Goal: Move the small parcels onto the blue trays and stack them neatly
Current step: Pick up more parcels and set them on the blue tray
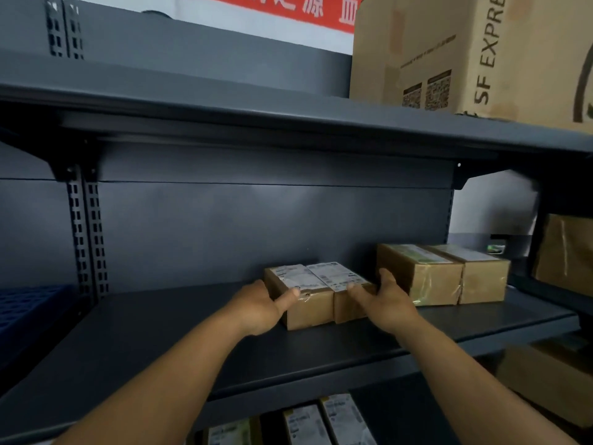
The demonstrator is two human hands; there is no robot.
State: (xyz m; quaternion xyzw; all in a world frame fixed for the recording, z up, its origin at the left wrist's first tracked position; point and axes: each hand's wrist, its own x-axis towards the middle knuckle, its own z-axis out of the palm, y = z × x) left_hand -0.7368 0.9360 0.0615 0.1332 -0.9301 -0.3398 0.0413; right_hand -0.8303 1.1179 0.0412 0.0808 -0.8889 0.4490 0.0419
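Two small brown parcels with white labels sit side by side on the dark shelf (167,335): the left parcel (301,284) and the right parcel (343,281). My left hand (261,308) grips the left parcel's left side, thumb on its top front edge. My right hand (386,303) grips the right parcel's right side, thumb on its top. Just right of them stand two larger taped parcels (442,277), close against my right hand. A blue tray (29,313) shows at the far left edge of the shelf.
A big SF Express carton (465,53) stands on the shelf above, right. More labelled parcels (321,422) lie on the shelf below. A brown box (564,248) sits on the neighbouring rack at right. A slotted upright (85,236) stands at the back left.
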